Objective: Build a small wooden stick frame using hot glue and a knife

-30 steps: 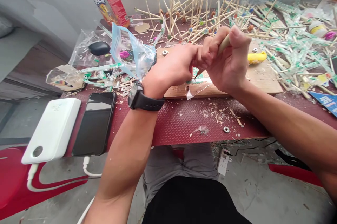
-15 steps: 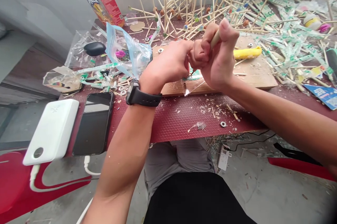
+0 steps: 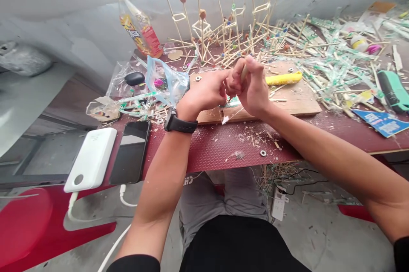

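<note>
My right hand [image 3: 254,88] is wrapped around the pale, wooden-looking handle [image 3: 244,74] of a thin-tipped tool. A dark, narrow point shows below the fist, close to a clear plastic piece with green print [image 3: 235,101] on the wooden board [image 3: 303,103]. My left hand [image 3: 206,89] presses against the right fist, its fingers closed near the tool's tip; what they pinch is hidden. A clear plastic scrap [image 3: 225,119] sticks out at the board's front edge. Just right of my right hand, a yellow-handled tool [image 3: 284,79] lies on the board.
Stick structures with coloured balls [image 3: 202,14] stand behind the board. Plastic strips and sticks [image 3: 338,59] pile up at right. A blue-edged bag [image 3: 168,78], a bottle [image 3: 140,29], a phone [image 3: 131,152] and a white power bank [image 3: 92,159] are at left. A metal nut [image 3: 263,153] lies in front.
The view has shifted, so more of the bottle, the stick structures and a green tool at right show. Both hands keep the same grip over the board.
</note>
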The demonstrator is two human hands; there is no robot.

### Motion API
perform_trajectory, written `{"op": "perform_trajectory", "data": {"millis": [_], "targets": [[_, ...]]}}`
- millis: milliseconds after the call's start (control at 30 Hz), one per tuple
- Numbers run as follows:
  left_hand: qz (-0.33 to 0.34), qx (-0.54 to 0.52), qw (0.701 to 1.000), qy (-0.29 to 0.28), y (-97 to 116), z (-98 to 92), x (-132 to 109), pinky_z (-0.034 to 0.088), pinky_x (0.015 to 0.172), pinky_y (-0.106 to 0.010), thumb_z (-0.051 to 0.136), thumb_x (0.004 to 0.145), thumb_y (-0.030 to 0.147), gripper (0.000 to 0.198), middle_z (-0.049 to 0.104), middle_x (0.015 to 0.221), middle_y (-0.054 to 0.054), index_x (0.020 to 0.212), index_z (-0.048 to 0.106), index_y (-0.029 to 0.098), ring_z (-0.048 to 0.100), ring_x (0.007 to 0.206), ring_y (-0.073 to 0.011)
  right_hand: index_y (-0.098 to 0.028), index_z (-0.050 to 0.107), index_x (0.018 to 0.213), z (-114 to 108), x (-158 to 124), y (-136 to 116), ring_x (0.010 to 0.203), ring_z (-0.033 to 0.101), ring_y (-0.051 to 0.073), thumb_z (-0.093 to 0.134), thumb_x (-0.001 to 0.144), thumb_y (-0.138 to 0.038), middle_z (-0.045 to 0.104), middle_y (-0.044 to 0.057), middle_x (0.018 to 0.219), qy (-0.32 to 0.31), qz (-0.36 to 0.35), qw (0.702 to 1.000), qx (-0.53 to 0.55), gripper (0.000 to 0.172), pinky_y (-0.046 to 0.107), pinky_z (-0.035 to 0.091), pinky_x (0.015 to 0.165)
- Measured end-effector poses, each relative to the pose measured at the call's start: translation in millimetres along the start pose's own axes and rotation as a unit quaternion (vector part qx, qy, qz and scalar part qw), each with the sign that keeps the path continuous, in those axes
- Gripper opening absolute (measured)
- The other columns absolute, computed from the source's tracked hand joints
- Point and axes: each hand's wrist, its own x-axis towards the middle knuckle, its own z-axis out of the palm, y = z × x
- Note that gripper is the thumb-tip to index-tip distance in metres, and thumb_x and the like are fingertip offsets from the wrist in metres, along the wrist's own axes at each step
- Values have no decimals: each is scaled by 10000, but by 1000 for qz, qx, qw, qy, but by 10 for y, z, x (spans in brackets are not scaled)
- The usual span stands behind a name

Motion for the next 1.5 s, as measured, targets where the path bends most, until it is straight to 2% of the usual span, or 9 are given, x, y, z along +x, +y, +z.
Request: {"op": "perform_trajectory", "data": {"millis": [200, 367, 433, 600, 700, 833, 967, 1267, 1500], "targets": [[-22, 27, 999, -3, 34, -2, -6, 522, 763, -312, 699, 727, -7, 369, 752, 857, 6, 1031, 686, 202, 727, 821, -181, -304, 520, 706, -100, 157, -68, 582, 405, 183, 592, 945, -944, 443, -21, 657, 30, 10, 999, -12, 687, 377, 449, 559], [-32, 32, 999, 13, 83, 0, -9, 511, 793, -341, 717, 712, -31, 334, 721, 821, -5, 965, 686, 185, 720, 857, -212, -309, 585, 684, -87, 183, -162, 566, 434, 177, 718, 964, -510, 508, -23, 633, 16, -36, 999, 11, 369, 382, 451, 575], [-33, 24, 999, 16, 83, 1, -13, 497, 772, -330, 722, 712, -26, 305, 715, 823, 0, 921, 675, 191, 706, 848, -202, -303, 529, 635, -51, 170, -235, 508, 388, 161, 747, 927, -437, 459, -36, 575, -24, -19, 1000, 1, 389, 375, 392, 529], [-28, 13, 1000, 5, 33, 30, 0, 415, 683, -325, 654, 712, -65, 340, 640, 725, 18, 678, 483, 227, 605, 758, -153, -300, 351, 599, 105, 195, -320, 482, 148, 127, 763, 939, -730, 193, -77, 542, -97, 76, 991, -59, 686, 353, 211, 463], [-42, 19, 999, 10, 41, 36, 1, 428, 705, -341, 656, 716, -76, 360, 659, 747, 10, 673, 479, 234, 610, 800, -168, -307, 305, 601, 185, 232, -244, 490, 130, 133, 704, 942, -835, 164, -69, 566, -60, 69, 994, -61, 745, 360, 161, 459], [-52, 46, 998, 2, 126, 6, -19, 440, 762, -347, 642, 743, -87, 285, 705, 792, -6, 785, 655, 195, 638, 856, -179, -299, 243, 581, 193, 256, -140, 484, 75, 119, 717, 928, -816, 111, -65, 597, 30, 6, 999, -37, 783, 384, 73, 462], [-77, 48, 996, 11, 144, 0, -21, 444, 737, -340, 722, 757, -37, 322, 738, 893, -12, 989, 759, 183, 663, 865, -189, -281, 213, 644, 118, 274, -123, 514, 94, 126, 806, 879, -778, 95, -61, 632, 65, 0, 997, -34, 809, 383, 101, 434], [-49, 34, 998, 15, 67, 9, -2, 457, 747, -350, 711, 732, 23, 269, 731, 825, -14, 894, 700, 237, 696, 876, -233, -275, 195, 668, 147, 227, -102, 536, 90, 131, 726, 853, -951, 120, -55, 643, 120, -3, 992, -30, 880, 363, 134, 440], [-39, 102, 994, 2, 119, 27, -13, 450, 775, -349, 671, 770, -30, 404, 792, 994, -61, 1105, 764, 175, 719, 914, -235, -265, 203, 646, -77, 208, -190, 517, 78, 136, 722, 911, -856, 97, -66, 568, 53, 66, 996, 1, 830, 341, 157, 456]]}}
